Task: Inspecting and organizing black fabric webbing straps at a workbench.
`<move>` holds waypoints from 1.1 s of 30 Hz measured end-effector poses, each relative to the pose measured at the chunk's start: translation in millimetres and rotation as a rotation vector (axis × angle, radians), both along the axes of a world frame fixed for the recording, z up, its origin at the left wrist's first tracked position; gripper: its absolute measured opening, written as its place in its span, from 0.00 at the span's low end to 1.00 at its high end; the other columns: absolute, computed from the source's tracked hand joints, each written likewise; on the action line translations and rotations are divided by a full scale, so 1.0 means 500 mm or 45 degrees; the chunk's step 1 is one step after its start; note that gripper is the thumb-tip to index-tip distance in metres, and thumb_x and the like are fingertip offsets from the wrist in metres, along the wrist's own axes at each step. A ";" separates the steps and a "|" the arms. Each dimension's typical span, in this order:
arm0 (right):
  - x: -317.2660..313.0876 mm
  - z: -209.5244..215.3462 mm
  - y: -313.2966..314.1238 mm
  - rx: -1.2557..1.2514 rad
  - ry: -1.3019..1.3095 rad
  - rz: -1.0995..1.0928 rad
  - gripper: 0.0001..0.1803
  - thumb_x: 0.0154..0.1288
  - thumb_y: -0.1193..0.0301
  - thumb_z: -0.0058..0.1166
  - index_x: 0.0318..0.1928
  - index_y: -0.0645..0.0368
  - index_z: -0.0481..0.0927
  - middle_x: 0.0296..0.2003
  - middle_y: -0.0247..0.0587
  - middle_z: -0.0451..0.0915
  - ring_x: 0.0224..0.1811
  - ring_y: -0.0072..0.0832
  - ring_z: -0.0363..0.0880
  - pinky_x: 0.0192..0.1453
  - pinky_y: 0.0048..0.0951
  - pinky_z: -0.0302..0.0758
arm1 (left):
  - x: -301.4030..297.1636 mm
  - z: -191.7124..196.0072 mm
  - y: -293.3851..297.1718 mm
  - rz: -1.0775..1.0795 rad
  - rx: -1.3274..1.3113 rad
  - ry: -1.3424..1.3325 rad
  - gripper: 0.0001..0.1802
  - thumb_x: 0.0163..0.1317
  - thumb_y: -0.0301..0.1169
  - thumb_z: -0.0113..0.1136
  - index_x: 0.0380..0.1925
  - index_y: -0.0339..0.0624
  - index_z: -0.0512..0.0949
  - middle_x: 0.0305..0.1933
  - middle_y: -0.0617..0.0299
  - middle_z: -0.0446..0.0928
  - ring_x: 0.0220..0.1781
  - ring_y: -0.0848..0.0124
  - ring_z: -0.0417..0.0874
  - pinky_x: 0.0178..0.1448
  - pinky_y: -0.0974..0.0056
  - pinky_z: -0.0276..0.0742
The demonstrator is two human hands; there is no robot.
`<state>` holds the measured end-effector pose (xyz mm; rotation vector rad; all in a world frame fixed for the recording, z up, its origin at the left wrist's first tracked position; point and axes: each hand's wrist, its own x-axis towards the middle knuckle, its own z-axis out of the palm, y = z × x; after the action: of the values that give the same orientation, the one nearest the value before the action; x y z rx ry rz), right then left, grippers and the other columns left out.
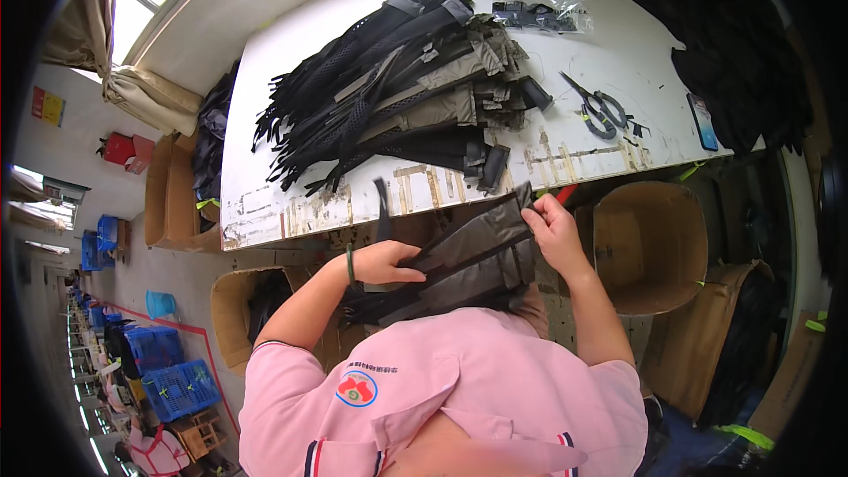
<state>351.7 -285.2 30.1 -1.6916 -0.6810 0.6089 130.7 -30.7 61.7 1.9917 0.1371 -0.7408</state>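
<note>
A dark grey and black fabric piece [473, 246] with strap-like sections is stretched between my hands, in front of the table's near edge. My right hand [552, 230] pinches its far right corner between thumb and fingers. Lower on the left, my left hand [389, 263] is closed on the piece's edge, with the thumb on top and the other fingers partly hidden. A narrow black strap end [382, 203] sticks up near my left hand. More of the dark cloth hangs over my lap. Beyond my hands, a pile of similar black and grey fabric pieces [406, 79] lies on the table.
The white table [309, 203] has a worn, stained front edge. On it are black scissors [594, 106], a phone [702, 121], a clear plastic bag [541, 0] and a dark cloth heap [742, 53]. Cardboard boxes [649, 247] stand below; blue crates [181, 389] sit far left.
</note>
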 end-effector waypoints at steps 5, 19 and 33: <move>-0.024 0.001 -0.061 -0.948 -0.804 0.416 0.16 0.55 0.62 0.65 0.30 0.61 0.74 0.28 0.47 0.77 0.33 0.48 0.77 0.41 0.42 0.74 | -0.065 0.010 -0.018 -0.130 0.372 0.079 0.22 0.62 0.47 0.61 0.34 0.34 0.78 0.32 0.44 0.80 0.36 0.49 0.81 0.43 0.53 0.75; -0.154 -0.140 0.232 -0.969 -0.150 2.031 0.72 0.36 0.41 0.74 0.73 0.62 0.45 0.66 0.57 0.65 0.69 0.44 0.63 0.71 0.37 0.62 | -0.159 -0.075 -0.133 0.213 0.636 -0.162 0.28 0.51 0.47 0.69 0.45 0.41 0.74 0.52 0.44 0.75 0.56 0.50 0.76 0.55 0.50 0.74; -0.138 -0.033 0.201 -0.733 -1.170 1.383 0.53 0.36 0.57 0.75 0.65 0.54 0.62 0.42 0.48 0.80 0.47 0.43 0.80 0.49 0.42 0.75 | -0.133 -0.176 -0.120 0.423 1.129 -0.537 0.59 0.41 0.56 0.73 0.72 0.52 0.53 0.74 0.46 0.50 0.76 0.50 0.48 0.73 0.33 0.41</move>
<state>282.9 -184.7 13.6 -2.0217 -2.3416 0.7785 64.2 -90.6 -26.1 2.8072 0.6082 0.0043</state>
